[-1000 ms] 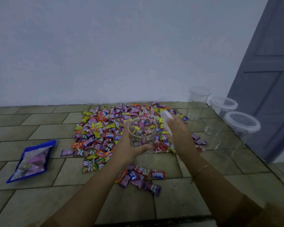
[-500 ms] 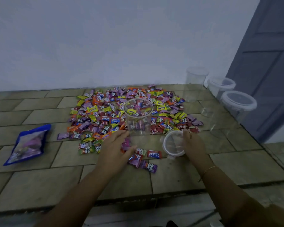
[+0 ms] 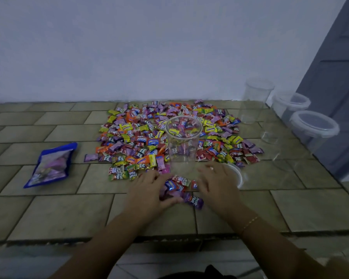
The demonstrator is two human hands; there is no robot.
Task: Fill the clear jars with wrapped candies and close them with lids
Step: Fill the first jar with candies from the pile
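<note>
An open clear jar (image 3: 183, 144) is set upright on the tiled floor (image 3: 48, 214), at the near edge of a big spread of wrapped candies (image 3: 141, 135). A small bunch of candies (image 3: 181, 188) is seen just in front of it. This bunch is touched by the left hand (image 3: 149, 193), its grip curled loosely around some sweets. The right hand (image 3: 218, 185) is laid with fingers spread apart, over a lid (image 3: 237, 174). Three lidded jars (image 3: 310, 135) are lined up by the right edge. A blue bag (image 3: 51, 166) is left on the far left.
</note>
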